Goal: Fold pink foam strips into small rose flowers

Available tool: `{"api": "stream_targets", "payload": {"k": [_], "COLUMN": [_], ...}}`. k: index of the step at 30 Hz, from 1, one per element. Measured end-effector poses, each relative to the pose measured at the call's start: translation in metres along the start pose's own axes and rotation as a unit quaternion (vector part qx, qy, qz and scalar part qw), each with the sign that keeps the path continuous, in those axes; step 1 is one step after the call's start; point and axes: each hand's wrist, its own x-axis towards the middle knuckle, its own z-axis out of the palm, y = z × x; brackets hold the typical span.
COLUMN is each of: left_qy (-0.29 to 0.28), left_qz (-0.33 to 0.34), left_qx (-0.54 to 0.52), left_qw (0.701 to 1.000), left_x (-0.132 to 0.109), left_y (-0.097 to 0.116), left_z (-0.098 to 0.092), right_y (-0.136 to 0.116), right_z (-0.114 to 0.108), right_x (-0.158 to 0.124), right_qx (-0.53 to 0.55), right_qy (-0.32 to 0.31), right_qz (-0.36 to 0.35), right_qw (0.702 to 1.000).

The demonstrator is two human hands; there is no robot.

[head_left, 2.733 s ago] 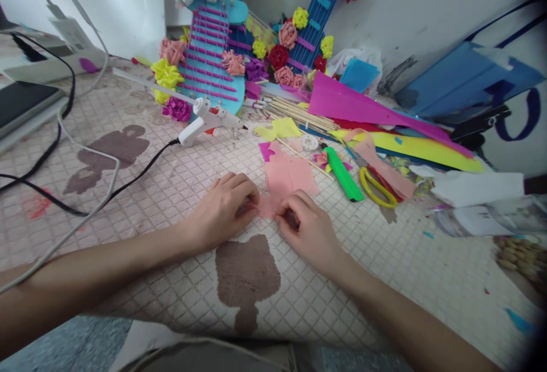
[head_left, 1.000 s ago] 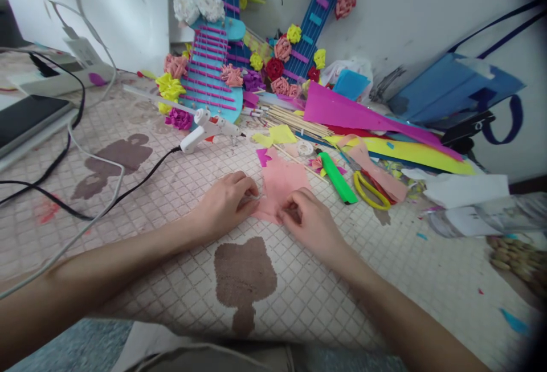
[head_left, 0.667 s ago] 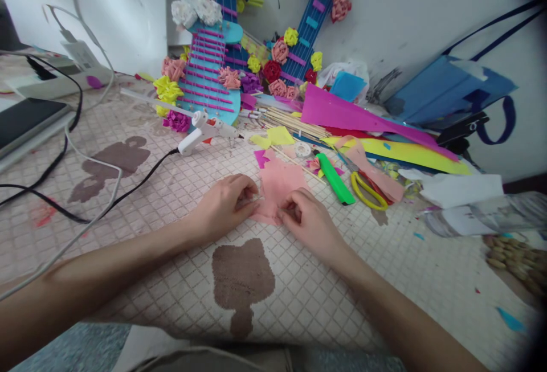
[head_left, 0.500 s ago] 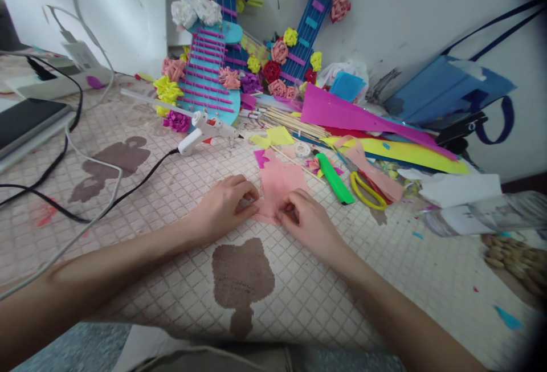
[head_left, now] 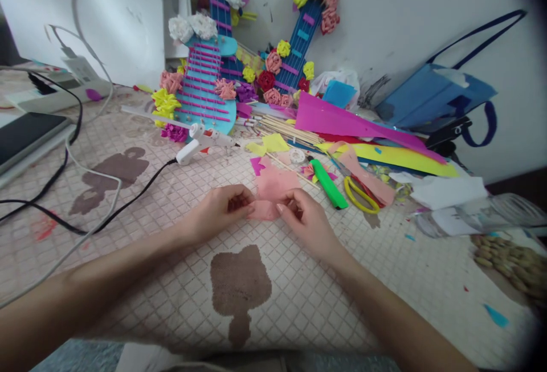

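Note:
A small pink foam piece (head_left: 264, 210) is held just above the tabletop between both of my hands. My left hand (head_left: 220, 211) pinches its left end with curled fingers. Its right end is pinched by my right hand (head_left: 304, 219). Behind the hands lies a larger pink foam sheet (head_left: 276, 181) flat on the patterned cloth (head_left: 299, 292). Both forearms reach in from the bottom of the view.
A white glue gun (head_left: 200, 138) with a black cord lies to the left rear. A green utility knife (head_left: 328, 183) and yellow scissors (head_left: 359, 196) lie to the right. Foam sheets, wooden sticks (head_left: 286, 127), and blue flower-decorated guitar models (head_left: 207, 87) crowd the back. Cables and a power strip (head_left: 55, 81) sit left.
The small pink piece, earlier pressed on the table under my fingers, is now lifted slightly and held between both hands. The view has tilted up a little.

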Motion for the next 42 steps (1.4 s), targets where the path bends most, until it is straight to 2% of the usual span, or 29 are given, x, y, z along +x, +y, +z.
{"api": "stream_targets", "payload": {"k": [6,10,13,16,22,25,28,32,36,39,42], "left_qy": [-0.020,-0.058,-0.110,-0.138,-0.086,-0.060,-0.031,-0.035,-0.026,-0.003,-0.013], "left_qz": [-0.031,-0.081,-0.068,-0.051,-0.082,-0.093,-0.118,-0.138,-0.112,-0.064,-0.032], "left_qx": [-0.110,-0.182,-0.227,-0.252,-0.203,-0.211,-0.251,-0.304,-0.290,-0.272,-0.238], "left_qw": [0.993,0.978,0.965,0.956,0.972,0.971,0.960,0.942,0.950,0.960,0.971], "left_x": [0.000,-0.001,-0.002,-0.002,0.002,0.003,0.003,0.001,0.001,0.002,0.003], "left_y": [0.001,0.003,0.006,0.009,0.004,0.003,0.003,0.004,0.005,0.005,0.003], "left_z": [-0.004,-0.004,-0.004,-0.001,0.009,0.009,0.009,0.010,0.010,0.008,0.007], "right_y": [0.001,0.001,0.001,0.001,-0.003,-0.007,-0.010,-0.010,-0.006,-0.004,-0.007], "right_z": [0.003,0.002,0.000,0.000,0.007,0.008,0.009,0.013,0.013,0.010,0.008], "right_x": [0.003,0.005,0.008,0.010,0.012,0.011,0.008,0.005,0.005,0.006,0.006], "right_qx": [0.051,0.148,0.222,0.240,0.230,0.266,0.325,0.332,0.312,0.287,0.255], "right_qy": [-0.036,-0.065,-0.074,-0.091,-0.133,-0.138,-0.166,-0.172,-0.158,-0.175,-0.196], "right_qz": [0.013,0.050,0.073,0.068,0.026,0.063,0.111,0.136,0.135,0.115,0.081], "right_qw": [0.998,0.986,0.970,0.964,0.964,0.952,0.925,0.917,0.927,0.935,0.944]}}
